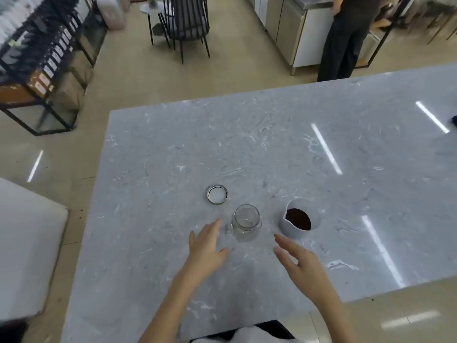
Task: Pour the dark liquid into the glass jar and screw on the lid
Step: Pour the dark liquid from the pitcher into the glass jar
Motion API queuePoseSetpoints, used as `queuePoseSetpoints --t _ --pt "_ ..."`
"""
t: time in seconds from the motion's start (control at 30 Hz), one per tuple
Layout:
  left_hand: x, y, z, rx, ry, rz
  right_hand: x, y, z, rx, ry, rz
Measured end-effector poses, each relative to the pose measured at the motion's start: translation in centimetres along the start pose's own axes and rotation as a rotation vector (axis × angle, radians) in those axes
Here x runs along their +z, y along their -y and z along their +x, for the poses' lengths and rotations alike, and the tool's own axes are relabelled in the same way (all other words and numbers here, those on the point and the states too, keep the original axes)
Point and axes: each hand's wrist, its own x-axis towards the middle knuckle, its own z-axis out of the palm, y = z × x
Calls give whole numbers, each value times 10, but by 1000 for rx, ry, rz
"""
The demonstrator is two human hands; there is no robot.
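An empty clear glass jar (246, 222) with a small handle stands upright on the grey marble table (272, 149). Its metal lid (217, 194) lies upside down just behind and left of it. To the jar's right stands a white spouted pitcher (298, 218) holding dark liquid. My left hand (207, 246) hovers open just left of the jar, fingertips near its handle, touching nothing. My right hand (300, 262) is open below the pitcher, fingers spread and pointing toward the gap between jar and pitcher.
A person in dark trousers (346, 38) stands by steel cabinets beyond the table's far edge. Black chairs (185, 23) and a black shelf rack (42, 65) stand on the floor at the back left. A white surface (24, 248) lies at the left.
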Motion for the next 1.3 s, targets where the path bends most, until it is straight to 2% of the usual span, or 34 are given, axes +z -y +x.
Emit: queuePoseSetpoints --t 0.07,0.23,0.57,0.8,0.93,1.0,1.1,1.17,1.2,1.27,1.3 --pt "4 -14 5 -10 -1 -66 -2 -1 7 64 92 82" --pt "16 -41 8 -77 -64 -368 5 -17 32 80 308 235" --pt "34 -52 7 -170 -224 -447 -3 -21 56 -73 561 229" --pt "50 -50 15 -186 -284 -505 -13 -26 63 -126 618 173" --pt "49 -51 13 -178 -281 -523 -16 -26 66 -163 601 101" --pt "48 -56 10 -179 -318 -524 -20 -23 64 -205 534 112" --pt "49 -70 3 -164 -636 -500 -34 -15 55 -399 306 192" --pt "50 -86 -1 -49 -823 -443 -51 -10 53 -556 177 210" --pt "51 -95 -1 30 -853 -412 -62 -9 55 -623 122 164" --pt "58 -115 1 188 -793 -369 -86 -14 64 -667 25 -15" --pt "63 -124 4 255 -723 -350 -98 -18 71 -622 15 -95"
